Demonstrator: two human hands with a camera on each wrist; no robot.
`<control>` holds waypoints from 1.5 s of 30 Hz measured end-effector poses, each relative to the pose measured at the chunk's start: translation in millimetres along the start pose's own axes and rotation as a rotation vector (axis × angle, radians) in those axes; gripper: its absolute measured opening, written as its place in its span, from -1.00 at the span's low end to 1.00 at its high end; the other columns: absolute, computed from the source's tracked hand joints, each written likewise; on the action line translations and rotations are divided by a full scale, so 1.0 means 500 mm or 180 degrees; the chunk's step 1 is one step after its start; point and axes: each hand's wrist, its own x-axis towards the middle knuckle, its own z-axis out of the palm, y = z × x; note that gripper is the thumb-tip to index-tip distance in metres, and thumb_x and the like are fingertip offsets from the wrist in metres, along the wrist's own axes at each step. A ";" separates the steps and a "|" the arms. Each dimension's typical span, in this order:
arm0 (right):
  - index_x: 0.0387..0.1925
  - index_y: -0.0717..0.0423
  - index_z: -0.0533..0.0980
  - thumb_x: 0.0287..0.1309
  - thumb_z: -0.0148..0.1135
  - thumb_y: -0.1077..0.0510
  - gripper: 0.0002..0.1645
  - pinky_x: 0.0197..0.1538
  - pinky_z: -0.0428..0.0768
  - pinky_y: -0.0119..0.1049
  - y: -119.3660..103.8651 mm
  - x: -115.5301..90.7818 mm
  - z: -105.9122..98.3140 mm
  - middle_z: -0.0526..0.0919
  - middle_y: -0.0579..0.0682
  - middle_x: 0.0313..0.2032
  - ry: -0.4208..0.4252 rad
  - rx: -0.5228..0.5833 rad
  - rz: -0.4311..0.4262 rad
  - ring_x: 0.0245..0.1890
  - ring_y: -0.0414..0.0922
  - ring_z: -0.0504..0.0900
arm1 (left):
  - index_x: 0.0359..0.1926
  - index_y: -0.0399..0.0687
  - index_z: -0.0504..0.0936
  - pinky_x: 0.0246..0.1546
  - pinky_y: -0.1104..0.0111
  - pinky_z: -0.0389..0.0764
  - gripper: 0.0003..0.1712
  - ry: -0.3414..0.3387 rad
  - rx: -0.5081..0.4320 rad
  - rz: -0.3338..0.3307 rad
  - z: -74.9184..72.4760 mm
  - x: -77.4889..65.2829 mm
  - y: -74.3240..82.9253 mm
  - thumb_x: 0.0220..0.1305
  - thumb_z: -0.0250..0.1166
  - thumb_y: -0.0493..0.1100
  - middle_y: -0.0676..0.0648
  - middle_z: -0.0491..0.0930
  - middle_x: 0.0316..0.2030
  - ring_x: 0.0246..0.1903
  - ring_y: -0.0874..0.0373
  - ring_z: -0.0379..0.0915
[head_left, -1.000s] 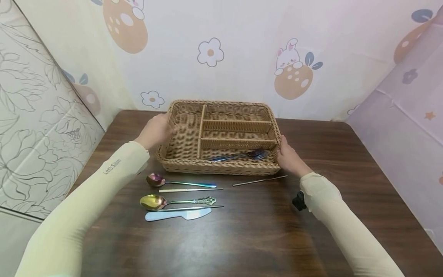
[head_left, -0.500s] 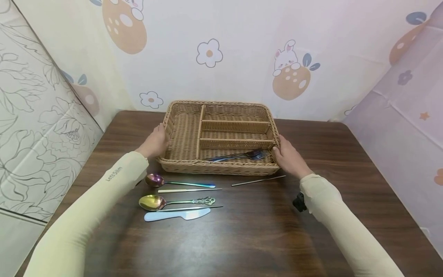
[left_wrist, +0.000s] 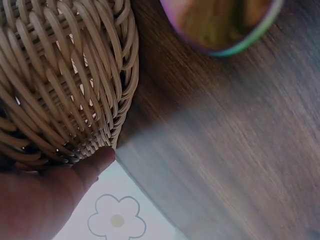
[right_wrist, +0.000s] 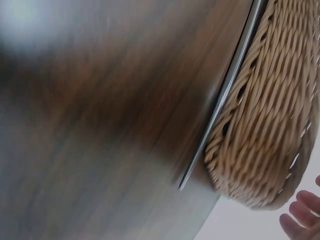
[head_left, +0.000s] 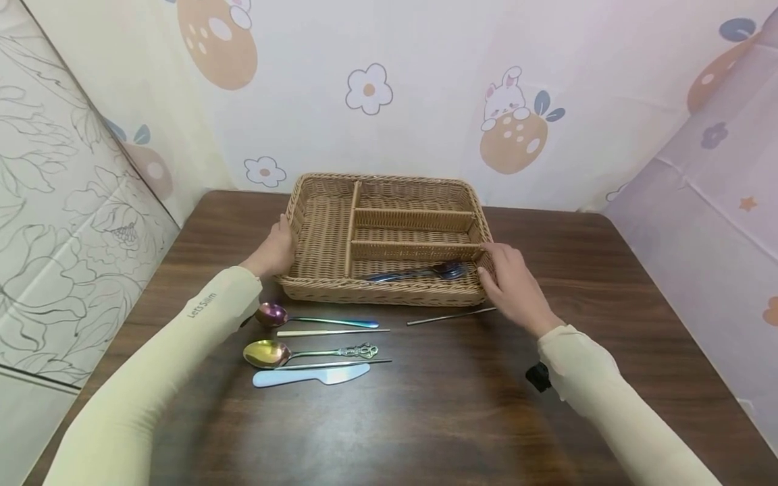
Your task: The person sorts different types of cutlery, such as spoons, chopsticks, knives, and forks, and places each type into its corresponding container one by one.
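Note:
A wicker basket with dividers (head_left: 389, 293) stands at the back of the table. My left hand (head_left: 273, 251) grips its left side; the left wrist view shows one finger (left_wrist: 95, 165) against the weave, the others mostly hidden. My right hand (head_left: 515, 287) is at the basket's right end, its fingers loosely extended and, in the right wrist view, apart from the wicker. A dark bluish fork (head_left: 451, 270) lies in the front right compartment with another slim handle beside it. A thin metal chopstick (head_left: 450, 316) lies in front of the basket, near my right hand.
Left of centre on the table (head_left: 462, 412) lie a purple rainbow spoon (head_left: 273, 314), a white-ended chopstick (head_left: 328, 333), a gold spoon (head_left: 267, 354), another metal chopstick (head_left: 340, 365) and a light blue knife (head_left: 310, 376). A patterned cloth (head_left: 425, 94) hangs behind.
My left hand has slid down the basket's left side towards the front. My right hand has drawn back slightly from the right end. The basket has barely moved.

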 end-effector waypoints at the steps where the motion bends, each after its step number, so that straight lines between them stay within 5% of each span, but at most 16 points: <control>1: 0.23 0.33 0.29 0.33 0.00 0.19 -0.50 0.20 0.28 0.16 -0.007 -0.004 0.000 0.33 0.30 0.18 0.0060 -0.0013 -0.0127 0.21 0.22 0.25 | 0.28 -0.66 -0.55 0.33 -0.08 -0.03 -0.20 0.0001 -0.0011 0.0003 0.000 0.000 0.000 0.27 -0.20 -0.47 -0.72 -0.17 0.23 0.30 -0.50 -0.19; 9: -0.06 0.30 0.50 0.05 0.16 0.38 -0.66 -0.09 0.55 -0.04 -0.061 -0.026 0.014 0.55 0.13 -0.16 0.0465 -0.0078 -0.1501 -0.13 0.05 0.51 | 0.30 -0.61 -0.55 0.32 -0.07 -0.02 -0.19 -0.0016 -0.0096 -0.0045 -0.002 0.001 0.000 0.29 -0.18 -0.46 -0.71 -0.18 0.24 0.30 -0.49 -0.17; 17: -0.16 0.28 0.51 -0.03 0.16 0.44 -0.69 -0.10 0.60 -0.16 -0.092 -0.043 0.050 0.56 0.05 -0.23 0.0032 -0.0132 -0.2178 -0.18 -0.04 0.54 | 0.31 -0.61 -0.55 0.33 -0.06 -0.05 -0.14 0.0015 -0.0126 -0.0052 0.000 0.002 -0.003 0.24 -0.12 -0.50 -0.71 -0.17 0.25 0.30 -0.48 -0.18; 31: -0.15 0.37 0.57 -0.06 0.29 0.50 -0.66 -0.14 0.62 -0.16 -0.081 -0.060 0.089 0.61 0.14 -0.22 -0.0342 -0.1139 -0.1947 -0.21 0.00 0.59 | 0.32 -0.59 -0.55 0.35 -0.04 -0.09 -0.03 0.0059 -0.0244 -0.0053 0.002 0.001 -0.005 0.10 -0.05 -0.57 -0.69 -0.19 0.27 0.31 -0.48 -0.19; 45: -0.32 0.27 0.58 -0.15 0.33 0.44 -0.76 -0.31 0.60 -0.16 -0.065 -0.058 0.099 0.59 0.09 -0.34 -0.0334 -0.1571 -0.1832 -0.35 0.00 0.57 | 0.33 -0.60 -0.50 0.36 -0.04 -0.09 -0.03 0.0114 -0.0188 -0.0049 0.006 0.004 -0.007 0.09 -0.02 -0.55 -0.69 -0.14 0.25 0.31 -0.47 -0.17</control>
